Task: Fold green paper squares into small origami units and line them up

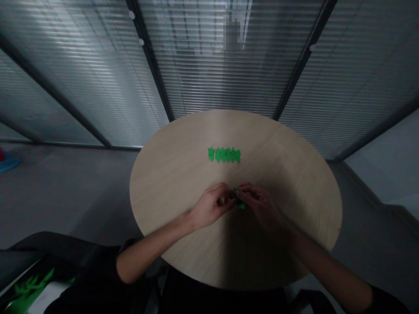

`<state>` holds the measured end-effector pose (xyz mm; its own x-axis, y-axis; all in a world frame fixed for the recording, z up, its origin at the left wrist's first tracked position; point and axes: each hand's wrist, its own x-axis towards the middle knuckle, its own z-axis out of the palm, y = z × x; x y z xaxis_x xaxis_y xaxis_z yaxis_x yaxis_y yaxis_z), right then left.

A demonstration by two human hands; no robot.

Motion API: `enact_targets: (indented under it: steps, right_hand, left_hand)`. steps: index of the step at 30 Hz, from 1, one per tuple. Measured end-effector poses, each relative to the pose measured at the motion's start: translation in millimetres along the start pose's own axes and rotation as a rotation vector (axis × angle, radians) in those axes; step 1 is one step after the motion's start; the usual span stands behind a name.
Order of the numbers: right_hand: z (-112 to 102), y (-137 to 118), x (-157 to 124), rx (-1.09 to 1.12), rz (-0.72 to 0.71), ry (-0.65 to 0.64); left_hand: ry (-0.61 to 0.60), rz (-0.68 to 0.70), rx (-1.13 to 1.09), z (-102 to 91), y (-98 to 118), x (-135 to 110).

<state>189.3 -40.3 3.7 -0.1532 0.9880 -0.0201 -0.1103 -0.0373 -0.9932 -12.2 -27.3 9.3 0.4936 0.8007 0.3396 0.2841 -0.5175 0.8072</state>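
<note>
Over the middle of the table, my left hand [216, 204] and my right hand [258, 203] meet at their fingertips. Between them is a small green piece [241, 205], mostly covered by the fingers; its exact kind is too small to make out. Both hands are closed in a pinch on it. Just beyond the hands lies a row of several small green leaf-shaped pieces [228, 155], set side by side with pointed ends. The leftmost leaf-shaped piece [211, 154] stands slightly apart from the others.
The round wooden table [170, 174] has its edge close to my body. Blinds behind glass panels [222, 78] rise past its far side. At lower left, green plant-like pieces [31, 285] lie by a white item [49, 296]. A blue object [9, 163] is on the floor.
</note>
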Motion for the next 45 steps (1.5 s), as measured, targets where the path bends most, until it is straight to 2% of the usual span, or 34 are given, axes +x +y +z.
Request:
enact_targets:
  steps: [6,9,15,20,24,28,37,45]
  right_hand:
    - [-2.1,3.3,1.7,-0.038,-0.061,0.014]
    - [-2.6,1.5,0.7,-0.092,-0.076,0.025]
    - [-4.3,2.4,1.2,-0.116,-0.01,0.036]
    - [-5.8,4.1,2.4,-0.117,0.025,0.074]
    - [-4.9,3.0,2.5,-0.105,0.033,0.083]
    - [-5.0,2.1,3.7,-0.086,0.051,0.025]
    - [-6.6,3.8,3.6,-0.207,0.036,0.012]
    - [-4.9,2.5,3.1,-0.093,0.037,-0.039]
  left_hand:
    - [-0.01,-0.244,-0.259,2.5,-5.1,1.9]
    - [-0.011,-0.297,-0.355,3.2,-6.7,3.0]
    - [0.015,-0.287,-0.392,3.2,-7.8,4.3]
    - [0.083,-0.244,-0.416,1.8,-8.7,3.8]
    - [0.03,-0.244,-0.371,1.0,-5.7,4.3]
    - [0.006,-0.261,-0.37,1.9,-4.0,5.5]
    - [-0.015,-0.342,-0.476,-1.0,-4.9,10.0]
    - [-0.012,-0.346,-0.558,-0.5,-3.8,11.6]
